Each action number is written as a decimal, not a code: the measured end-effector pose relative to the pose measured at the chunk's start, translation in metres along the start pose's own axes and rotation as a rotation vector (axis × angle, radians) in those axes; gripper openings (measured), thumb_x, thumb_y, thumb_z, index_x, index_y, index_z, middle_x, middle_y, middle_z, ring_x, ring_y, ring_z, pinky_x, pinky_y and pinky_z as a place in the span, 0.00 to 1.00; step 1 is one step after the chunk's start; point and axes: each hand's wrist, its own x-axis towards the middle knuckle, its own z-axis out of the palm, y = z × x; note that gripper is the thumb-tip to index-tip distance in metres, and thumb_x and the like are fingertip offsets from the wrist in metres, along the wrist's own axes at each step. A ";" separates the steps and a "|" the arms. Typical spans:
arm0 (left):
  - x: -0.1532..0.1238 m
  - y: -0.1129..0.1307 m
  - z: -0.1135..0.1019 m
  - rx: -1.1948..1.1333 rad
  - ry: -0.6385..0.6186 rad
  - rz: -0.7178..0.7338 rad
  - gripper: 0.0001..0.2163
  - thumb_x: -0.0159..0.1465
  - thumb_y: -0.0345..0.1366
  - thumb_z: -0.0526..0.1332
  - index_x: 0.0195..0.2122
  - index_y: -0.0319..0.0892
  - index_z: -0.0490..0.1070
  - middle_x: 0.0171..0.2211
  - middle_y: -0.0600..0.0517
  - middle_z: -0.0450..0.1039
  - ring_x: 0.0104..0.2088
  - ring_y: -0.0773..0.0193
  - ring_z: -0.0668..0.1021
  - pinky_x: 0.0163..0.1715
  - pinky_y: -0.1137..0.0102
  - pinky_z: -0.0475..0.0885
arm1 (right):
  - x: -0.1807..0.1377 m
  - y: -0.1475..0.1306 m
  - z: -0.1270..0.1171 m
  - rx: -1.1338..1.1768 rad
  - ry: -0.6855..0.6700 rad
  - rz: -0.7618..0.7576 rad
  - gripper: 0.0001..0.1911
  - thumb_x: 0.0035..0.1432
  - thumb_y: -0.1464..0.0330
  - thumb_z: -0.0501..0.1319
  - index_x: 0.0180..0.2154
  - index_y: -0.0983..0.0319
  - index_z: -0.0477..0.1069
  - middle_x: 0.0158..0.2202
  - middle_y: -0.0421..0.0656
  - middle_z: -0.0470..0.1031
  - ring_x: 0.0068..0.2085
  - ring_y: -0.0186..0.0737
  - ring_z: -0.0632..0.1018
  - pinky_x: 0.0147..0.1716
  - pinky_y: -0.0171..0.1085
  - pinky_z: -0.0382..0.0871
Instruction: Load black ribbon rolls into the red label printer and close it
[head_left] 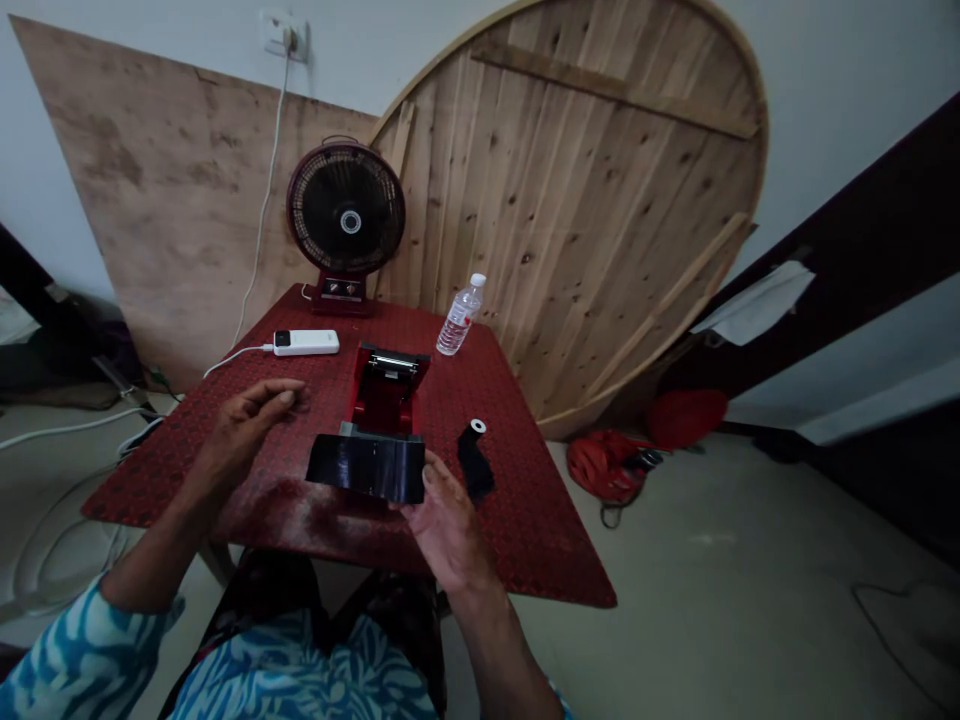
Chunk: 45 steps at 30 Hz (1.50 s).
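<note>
A small red and black machine (382, 400), which looks like a label printer, stands on the table with its top raised. Across its near side lies a glossy black sheet (366, 467), film-like and slightly bent. My right hand (448, 525) grips the sheet's right end between thumb and fingers. To the left of the machine, my left hand (251, 420) hovers over the table, thumb and fingertips drawn together in a pinch. Whatever may be between them is too small or blurred to tell. Right of the machine is a black ribbon roll (475, 470) with a white core.
The red patterned table (525, 530) carries a water bottle (460, 315), a white power bank (306, 343) with a cable, and a dark red fan (346, 215) at the back. A round wooden board (592, 200) leans on the wall. A red bag (611, 465) lies on the floor.
</note>
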 end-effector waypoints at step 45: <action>0.055 -0.012 0.066 0.674 -0.494 0.350 0.12 0.56 0.31 0.59 0.41 0.41 0.75 0.37 0.49 0.75 0.36 0.60 0.77 0.36 0.67 0.72 | -0.009 0.041 -0.090 -0.427 0.426 -0.268 0.16 0.56 0.57 0.61 0.42 0.59 0.74 0.41 0.46 0.78 0.41 0.42 0.77 0.42 0.42 0.72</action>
